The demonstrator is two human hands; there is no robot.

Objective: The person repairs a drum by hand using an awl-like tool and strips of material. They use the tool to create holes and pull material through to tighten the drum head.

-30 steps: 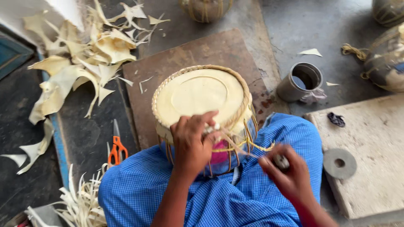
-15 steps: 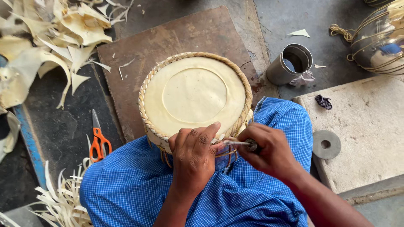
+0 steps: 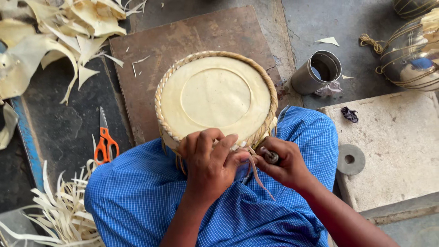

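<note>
Left hand [image 3: 208, 158], head view: curled over the near rim of the drum [image 3: 215, 96], fingers bent and pressed against the woven edge at the drum's 6 o'clock. It grips the rim itself; likely this steadies the drum while the other hand works.

Right hand [image 3: 281, 162]: closed around a small metal tool [image 3: 270, 156], tip aimed at the rim just beside the left fingertips. A thin pale strap [image 3: 258, 176] trails down from between the two hands toward 5 o'clock; which hand pinches it cannot be told.

Drum: sits upright in the lap on blue checked cloth [image 3: 137, 201], pale skin face up, braided edge all round. The far side overlaps a brown board [image 3: 183, 36] at 12 o'clock. Held close to the body, probably so the rim stays within short reach.

Surroundings:
- Orange-handled scissors [image 3: 105, 139] at 9 o'clock of the drum, on dark floor, within arm's reach.
- Pale hide scraps [image 3: 55, 36] piled at 10 o'clock; cut strips [image 3: 64, 206] at 8 o'clock.
- Metal cup [image 3: 318, 73] at 2 o'clock, lying tilted, a crumpled rag touching it.
- Stone slab [image 3: 398, 151] at 3 o'clock, grey ring [image 3: 350, 159] resting on it.
- Second drum body [image 3: 411, 50] at 2 o'clock, well apart.
</note>
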